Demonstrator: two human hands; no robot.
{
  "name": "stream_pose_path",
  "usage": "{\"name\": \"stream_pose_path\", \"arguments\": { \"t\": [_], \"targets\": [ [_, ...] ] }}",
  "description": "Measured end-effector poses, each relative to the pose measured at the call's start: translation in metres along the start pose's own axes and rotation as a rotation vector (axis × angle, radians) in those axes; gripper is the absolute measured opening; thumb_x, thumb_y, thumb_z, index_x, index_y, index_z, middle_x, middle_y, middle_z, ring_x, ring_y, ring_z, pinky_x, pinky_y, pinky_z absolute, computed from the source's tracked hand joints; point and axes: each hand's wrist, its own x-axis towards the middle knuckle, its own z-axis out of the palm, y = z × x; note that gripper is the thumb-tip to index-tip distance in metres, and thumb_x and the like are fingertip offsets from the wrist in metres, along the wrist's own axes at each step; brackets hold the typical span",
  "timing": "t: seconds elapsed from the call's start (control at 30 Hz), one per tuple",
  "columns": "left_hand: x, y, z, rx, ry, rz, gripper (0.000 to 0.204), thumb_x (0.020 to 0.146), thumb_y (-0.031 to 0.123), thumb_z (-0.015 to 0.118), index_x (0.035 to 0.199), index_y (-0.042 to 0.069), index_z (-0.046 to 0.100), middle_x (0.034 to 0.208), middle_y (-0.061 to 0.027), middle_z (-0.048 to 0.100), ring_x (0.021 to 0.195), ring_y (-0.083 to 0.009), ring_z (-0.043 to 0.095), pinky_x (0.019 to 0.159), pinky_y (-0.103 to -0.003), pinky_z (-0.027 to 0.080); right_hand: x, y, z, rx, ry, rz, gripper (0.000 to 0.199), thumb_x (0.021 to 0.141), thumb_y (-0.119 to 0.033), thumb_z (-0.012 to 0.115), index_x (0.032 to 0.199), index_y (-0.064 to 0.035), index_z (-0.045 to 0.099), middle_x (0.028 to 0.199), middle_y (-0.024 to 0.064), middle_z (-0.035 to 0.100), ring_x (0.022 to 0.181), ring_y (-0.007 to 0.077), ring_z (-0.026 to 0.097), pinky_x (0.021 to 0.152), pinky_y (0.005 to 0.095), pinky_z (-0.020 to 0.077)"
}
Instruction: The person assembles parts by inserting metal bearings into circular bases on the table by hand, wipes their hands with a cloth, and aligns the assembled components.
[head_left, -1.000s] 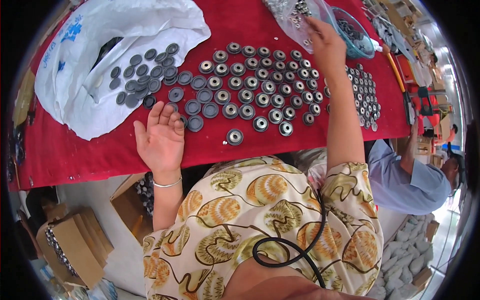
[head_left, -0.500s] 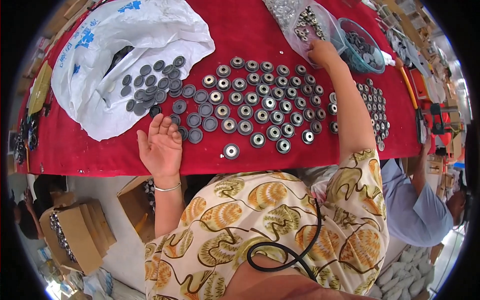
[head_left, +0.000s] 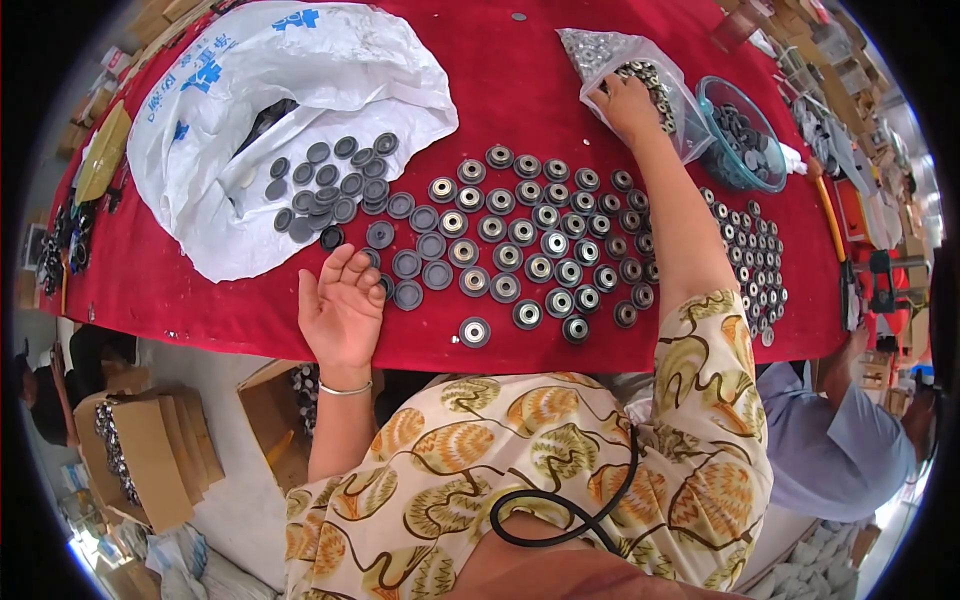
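My left hand [head_left: 343, 308] hovers palm up at the table's near edge, fingers loosely curled but apart, with nothing in it. Beside its fingertips lie round grey plastic caps [head_left: 408, 264]. My right hand [head_left: 630, 108] reaches far across and dips into a clear plastic bag [head_left: 683, 110] of small metal bearings [head_left: 646, 74]; its fingertips are partly hidden among them. Between my hands spread several rows of caps with metal bearings seated in them [head_left: 539, 267]. More grey caps [head_left: 322, 200] are heaped on a white woven sack [head_left: 290, 80] at the left.
A teal plastic basket [head_left: 775, 183] of dark round parts stands right of the bag. Rows of smaller bearings [head_left: 757, 262] lie on the red cloth [head_left: 500, 60] behind my right arm. An orange-handled hammer [head_left: 824, 205] lies farther right. A person in blue [head_left: 835, 440] sits at the right.
My right hand has shifted over the bag, from its near end to its left side among the bearings. My left hand stays palm up near the caps. The whole view has moved slightly.
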Motion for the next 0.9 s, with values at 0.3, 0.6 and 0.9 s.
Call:
{"name": "stream_pose_path", "arguments": {
  "t": [0.3,0.6,0.9],
  "targets": [
    [0.001,-0.002,0.004,0.003,-0.022,-0.028,0.055,0.1,0.042,0.039,0.127,-0.004,0.051,0.117,-0.0193,0.061,0.095,-0.027,0.056,0.08,-0.037,0.048,-0.012,0.018,0.011,-0.116,0.24,-0.131,0.023,0.092,-0.025,0.048,0.105,-0.0081,0.057,0.1,0.0197,0.063,0.094,0.0387,0.063,0.08,0.0492,0.0517],
    [0.002,-0.007,0.003,0.015,-0.057,-0.046,0.053,0.101,0.04,0.039,0.127,-0.005,0.051,0.115,-0.0173,0.058,0.094,-0.0249,0.052,0.08,-0.035,0.047,-0.025,0.037,-0.002,-0.166,0.2,0.203,0.028,0.094,-0.027,0.045,0.109,-0.0101,0.061,0.118,0.0121,0.057,0.115,0.0319,0.051,0.096,0.0477,0.0387],
    [-0.001,-0.003,0.005,0.017,-0.04,-0.04,0.052,0.101,0.04,0.039,0.126,-0.004,0.051,0.114,-0.0158,0.058,0.093,-0.0243,0.052,0.079,-0.035,0.047,-0.027,0.034,-0.001,-0.086,0.199,-0.02,0.03,0.094,-0.035,0.051,0.111,-0.0129,0.063,0.12,0.0081,0.057,0.112,0.0305,0.051,0.092,0.0514,0.0397]
  ]
}}
